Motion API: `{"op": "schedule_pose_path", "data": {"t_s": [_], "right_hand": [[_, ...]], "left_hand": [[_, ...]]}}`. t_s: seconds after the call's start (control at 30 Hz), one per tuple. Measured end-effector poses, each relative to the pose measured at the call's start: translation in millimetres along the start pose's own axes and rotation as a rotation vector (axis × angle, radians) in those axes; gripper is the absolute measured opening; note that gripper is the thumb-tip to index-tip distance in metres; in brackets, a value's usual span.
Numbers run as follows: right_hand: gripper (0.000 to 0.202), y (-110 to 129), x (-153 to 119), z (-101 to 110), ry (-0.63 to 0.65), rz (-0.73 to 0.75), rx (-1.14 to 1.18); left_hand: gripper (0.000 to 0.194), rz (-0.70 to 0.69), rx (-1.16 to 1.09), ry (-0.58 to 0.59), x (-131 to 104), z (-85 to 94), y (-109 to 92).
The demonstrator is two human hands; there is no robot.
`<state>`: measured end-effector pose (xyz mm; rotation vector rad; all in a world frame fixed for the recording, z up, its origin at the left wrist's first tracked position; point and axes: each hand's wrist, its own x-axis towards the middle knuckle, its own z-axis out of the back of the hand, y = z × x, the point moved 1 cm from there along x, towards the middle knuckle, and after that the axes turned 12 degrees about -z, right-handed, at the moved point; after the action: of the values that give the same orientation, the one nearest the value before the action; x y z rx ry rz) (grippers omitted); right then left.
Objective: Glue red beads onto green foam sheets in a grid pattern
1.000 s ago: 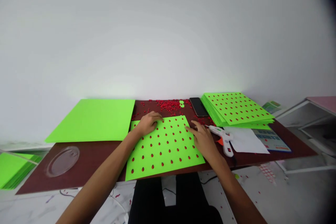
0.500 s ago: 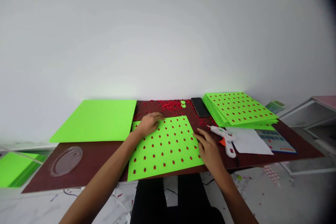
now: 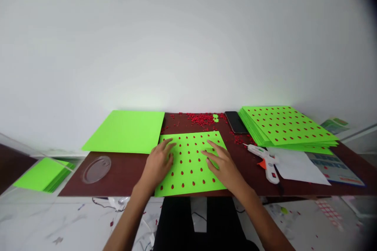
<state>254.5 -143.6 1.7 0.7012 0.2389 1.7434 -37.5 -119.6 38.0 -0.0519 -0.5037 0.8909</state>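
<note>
In front of me on the dark red table lies a bright green sheet (image 3: 186, 180) dotted with rows of small red pieces. My left hand (image 3: 159, 162) rests over its left side, fingers apart and pointing up and right. Over the right side is my right hand (image 3: 222, 162), its fingers spread across the dots. Neither hand holds anything. Both hands and fingers cover some of the red pieces. Just right of the sheet, a white glue gun (image 3: 266, 161) with an orange trigger lies on its side.
Plain green sheets (image 3: 129, 131) are at the left, dotted ones (image 3: 290, 127) stacked at the right. Loose red pieces (image 3: 200, 119) and a black phone (image 3: 236, 122) lie at the back. A clear round lid (image 3: 97, 169), white paper (image 3: 297, 166) and a floor stack (image 3: 41, 174) are also there.
My left hand has come down from the sheet's top edge to its left side. My right hand has moved from the right edge onto the sheet, fingers spreading. The view has shifted left.
</note>
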Motion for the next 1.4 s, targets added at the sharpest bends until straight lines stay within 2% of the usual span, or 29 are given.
{"op": "schedule_pose_path", "data": {"t_s": [0.07, 0.13, 0.23, 0.37, 0.43, 0.53, 0.67, 0.7, 0.73, 0.77, 0.83, 0.9, 0.97, 1.07, 1.13, 1.2, 1.3, 1.4], "right_hand": [[0.032, 13.3, 17.0, -8.1, 0.019, -0.007, -0.016], [0.025, 21.1, 31.9, -16.8, 0.027, -0.039, -0.042], [0.014, 25.3, 45.9, -29.9, 0.036, -0.070, -0.066], [0.020, 29.9, 54.0, -42.2, 0.024, -0.082, -0.036], [0.021, 30.9, 57.1, -41.0, 0.023, -0.044, -0.013], [0.019, 16.0, 60.6, -20.2, -0.067, -0.058, 0.031], [0.012, -34.1, 56.1, 35.2, -0.454, -0.301, -0.028], [0.017, -44.7, 53.0, 47.2, -0.557, -0.357, -0.058], [0.026, -51.8, 49.7, 55.7, -0.597, -0.371, -0.074], [0.032, -54.7, 46.4, 59.9, -0.590, -0.357, -0.069], [0.035, -48.5, 40.3, 54.4, -0.432, -0.249, -0.031], [0.034, -32.0, 34.6, 33.8, -0.189, -0.112, -0.024], [0.046, -15.8, 28.7, 8.0, -0.041, -0.051, -0.113], [0.056, -5.6, 21.2, -22.5, 0.050, -0.064, -0.259], [0.058, -7.7, 19.2, -31.1, 0.081, -0.096, -0.303], [0.060, -12.1, 20.5, -29.8, 0.124, -0.113, -0.304], [0.065, -15.8, 26.0, -14.6, 0.174, -0.122, -0.245], [0.066, -14.8, 27.7, 2.5, 0.092, -0.110, -0.229]], "left_hand": [[0.045, 0.027, 0.071, -0.045, -19.6, -17.6, -6.5], [0.045, 0.045, 0.070, -0.082, -32.8, -23.7, -13.6], [0.038, 0.113, -0.015, -0.161, -45.4, -17.6, -21.5], [0.028, 0.298, -0.200, -0.341, -57.3, -5.7, -20.9], [0.026, 0.367, -0.257, -0.386, -61.0, -3.7, -17.7], [0.026, 0.403, -0.283, -0.393, -62.6, -3.6, -13.6], [0.026, 0.377, -0.281, -0.390, -62.1, -5.8, -12.9], [0.026, 0.373, -0.268, -0.390, -61.9, -6.6, -13.4], [0.026, 0.365, -0.249, -0.387, -61.6, -7.6, -14.3], [0.025, 0.350, -0.223, -0.379, -60.8, -8.3, -15.7], [0.025, 0.295, -0.158, -0.350, -56.6, -8.6, -20.2], [0.026, 0.211, -0.090, -0.318, -47.3, -5.9, -27.6], [0.029, 0.127, -0.033, -0.299, -32.6, 0.2, -37.7], [0.038, 0.063, 0.073, -0.256, -6.2, 9.7, -54.3], [0.045, 0.045, 0.118, -0.216, 8.0, 9.1, -63.4], [0.050, 0.060, 0.160, -0.153, 15.4, -1.6, -68.9], [0.052, 0.115, 0.200, -0.010, 14.3, -32.1, -69.8], [0.054, 0.142, 0.218, 0.062, 7.4, -57.5, -66.1]]}}
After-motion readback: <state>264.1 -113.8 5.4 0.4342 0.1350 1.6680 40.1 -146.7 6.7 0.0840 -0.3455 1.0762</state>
